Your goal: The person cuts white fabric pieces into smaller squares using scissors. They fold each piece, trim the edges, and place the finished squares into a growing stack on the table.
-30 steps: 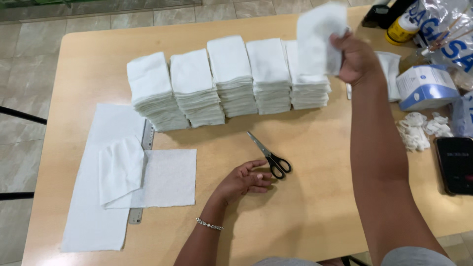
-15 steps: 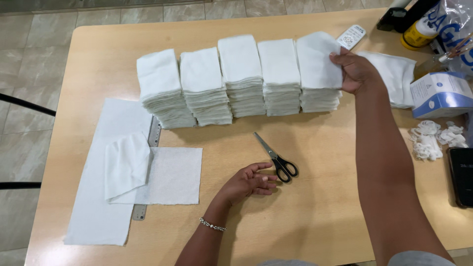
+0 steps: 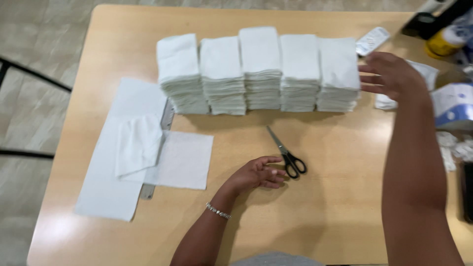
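Observation:
Several stacks of folded white cloth squares stand in a row across the back of the wooden table. My right hand hovers just right of the rightmost stack, fingers spread, holding nothing. My left hand rests on the table with fingers loosely curled, empty, its fingertips beside the handles of black scissors. A bracelet sits on that wrist.
Flat white cloth pieces lie over a metal ruler at the left. A white remote, a yellow container, a blue-white box and white scraps crowd the right edge.
My right hand brought a folded cloth down onto the rightmost stack, let it go and drew back to the right. The left hand stayed by the scissors.

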